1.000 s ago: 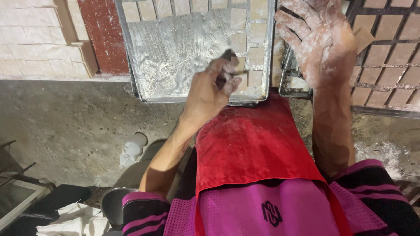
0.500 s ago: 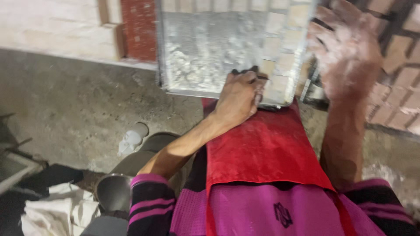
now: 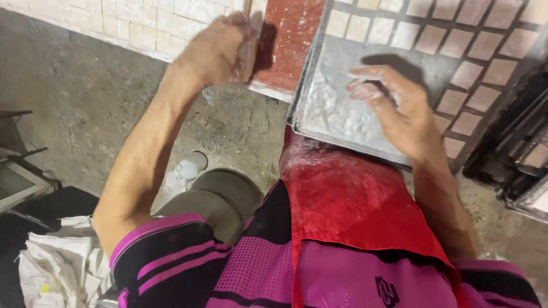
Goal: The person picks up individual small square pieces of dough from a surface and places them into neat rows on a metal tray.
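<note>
Head view, one moment, your hands listed first.

Left hand point(image 3: 220, 48): raised near the upper edge of the frame, well apart from your lap. Its grip is clenched on a small pale flat piece point(image 3: 249, 43), seemingly a tile or block; the fingers hide most of it, so you cannot tell its full shape.

Right hand point(image 3: 397, 111): dusted with white powder, fingers spread and released, hovering over or resting on the grey metal tray point(image 3: 328, 117). Whether the fingertips actually touch the surface cannot be told.

Grey metal tray: leans with its near edge at the top of the red cloth point(image 3: 354, 211) on your lap, its long axis running away from you and to the right. Its face is coated with whitish paste or powder. Your right hand is the nearer one; the held piece lies up and to the left of the tray, beyond its left edge.

Grid of small pale square tiles point(image 3: 456, 51): set along the tray's far and right edges.

Dark red panel point(image 3: 291, 40): just left of the tray's far corner.

Concrete floor point(image 3: 74, 91): carries a small white bottle-like object point(image 3: 185, 171) near your left knee and crumpled white sacking point(image 3: 63, 268) at the lower left corner. No label readable.
</note>
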